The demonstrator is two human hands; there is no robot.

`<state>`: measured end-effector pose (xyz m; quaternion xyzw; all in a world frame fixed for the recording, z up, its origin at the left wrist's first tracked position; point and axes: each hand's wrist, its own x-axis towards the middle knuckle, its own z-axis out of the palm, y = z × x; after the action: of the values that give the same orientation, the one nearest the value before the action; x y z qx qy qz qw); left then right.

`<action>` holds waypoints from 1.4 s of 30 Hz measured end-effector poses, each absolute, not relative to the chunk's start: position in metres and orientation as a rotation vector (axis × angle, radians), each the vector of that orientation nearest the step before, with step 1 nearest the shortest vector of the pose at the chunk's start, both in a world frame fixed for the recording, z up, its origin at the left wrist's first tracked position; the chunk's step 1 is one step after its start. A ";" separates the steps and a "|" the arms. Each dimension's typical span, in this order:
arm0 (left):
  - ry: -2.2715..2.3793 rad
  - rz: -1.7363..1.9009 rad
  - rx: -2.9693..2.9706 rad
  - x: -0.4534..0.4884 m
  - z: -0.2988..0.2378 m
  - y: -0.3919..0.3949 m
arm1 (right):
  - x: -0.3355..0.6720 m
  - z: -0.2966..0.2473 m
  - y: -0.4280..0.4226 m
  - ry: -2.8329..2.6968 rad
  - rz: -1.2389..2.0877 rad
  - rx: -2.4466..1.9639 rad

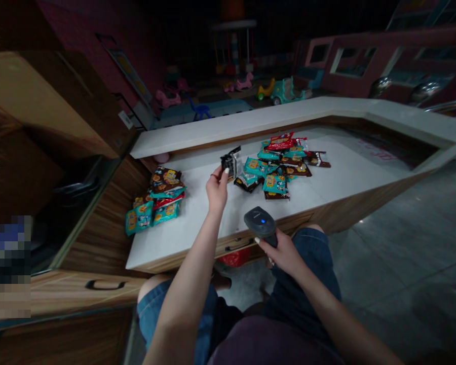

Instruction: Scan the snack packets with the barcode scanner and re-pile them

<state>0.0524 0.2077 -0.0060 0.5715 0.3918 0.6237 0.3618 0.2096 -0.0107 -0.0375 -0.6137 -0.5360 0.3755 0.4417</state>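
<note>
My left hand is closed on a dark snack packet with a silvery side, lifted over the white counter. In my right hand is a black barcode scanner with a blue light on top, held in front of the counter edge. Just right of the left hand lies a loose heap of teal, brown and red snack packets. A smaller pile of similar packets sits at the counter's left end.
A raised white ledge runs along the counter's back. Cardboard boxes stand at the left. Below the front edge is a drawer handle and a red bag. Toy rides stand beyond.
</note>
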 end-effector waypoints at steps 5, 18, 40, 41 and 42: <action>1.031 1.596 0.961 0.007 -0.047 0.177 | 0.197 -0.041 -0.008 -1.331 0.992 -1.490; 0.920 1.438 0.961 -0.007 -0.085 0.154 | 0.194 -0.019 0.010 -1.272 0.985 -1.477; 1.730 1.598 2.066 -0.084 0.011 0.177 | 0.200 -0.028 -0.001 -1.283 0.989 -1.489; 1.834 1.525 2.133 -0.095 0.019 0.183 | 0.199 -0.030 -0.002 -1.275 0.996 -1.482; 1.923 1.453 2.174 -0.105 0.024 0.188 | 0.199 -0.031 -0.003 -1.270 1.004 -1.474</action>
<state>-0.1053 0.1882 0.0241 0.6689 0.5916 0.4470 -0.0522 0.1986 -0.0028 -0.0307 -0.5984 -0.5156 0.4077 0.4581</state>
